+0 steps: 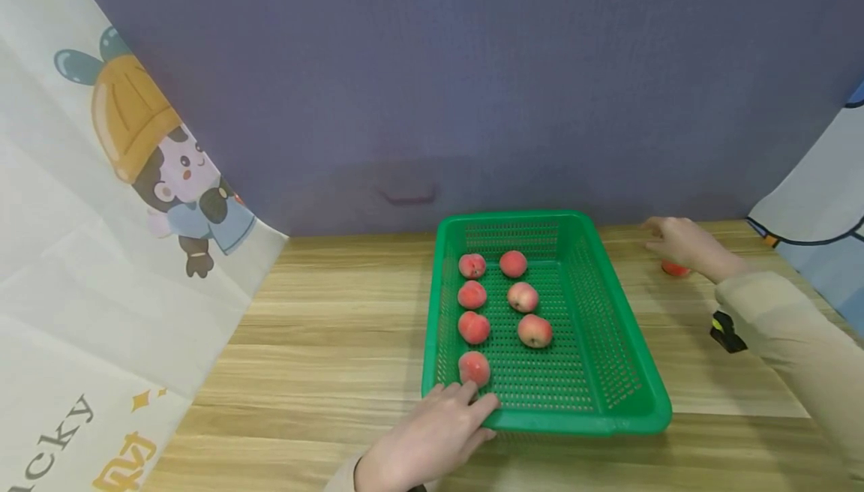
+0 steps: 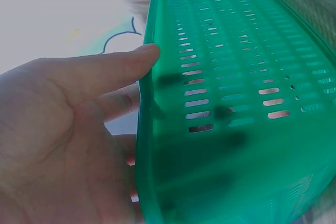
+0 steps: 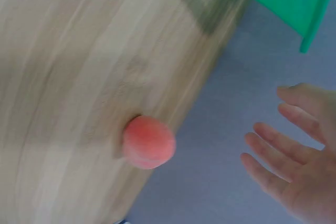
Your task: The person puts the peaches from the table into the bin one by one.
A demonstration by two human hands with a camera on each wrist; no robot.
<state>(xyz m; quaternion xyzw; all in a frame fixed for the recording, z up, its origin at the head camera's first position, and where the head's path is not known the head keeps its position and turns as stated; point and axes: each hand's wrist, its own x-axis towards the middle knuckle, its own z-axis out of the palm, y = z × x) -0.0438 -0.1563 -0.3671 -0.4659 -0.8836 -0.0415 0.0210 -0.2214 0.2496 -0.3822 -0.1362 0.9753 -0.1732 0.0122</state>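
A green plastic basket (image 1: 651, 402) stands on the wooden table, holding several red peaches (image 1: 474, 327) in two columns. At its near left corner my left hand (image 1: 432, 428) grips the rim, fingers over the inside near the closest peach. The left wrist view shows the thumb (image 2: 142, 56) pressed on the outer side of the basket wall (image 2: 220, 156). To the right of the basket, my right hand (image 1: 688, 244) hovers over a lone peach (image 1: 675, 268). In the right wrist view that peach (image 3: 149, 142) rests on the table, apart from the spread fingers (image 3: 273, 150).
A dark blue-grey partition (image 1: 472, 87) rises along the table's back edge. A white printed sheet with a cartoon figure (image 1: 182, 162) borders the left side, and another printed sheet (image 1: 820, 207) the right. Wood tabletop (image 1: 324, 342) extends left of the basket.
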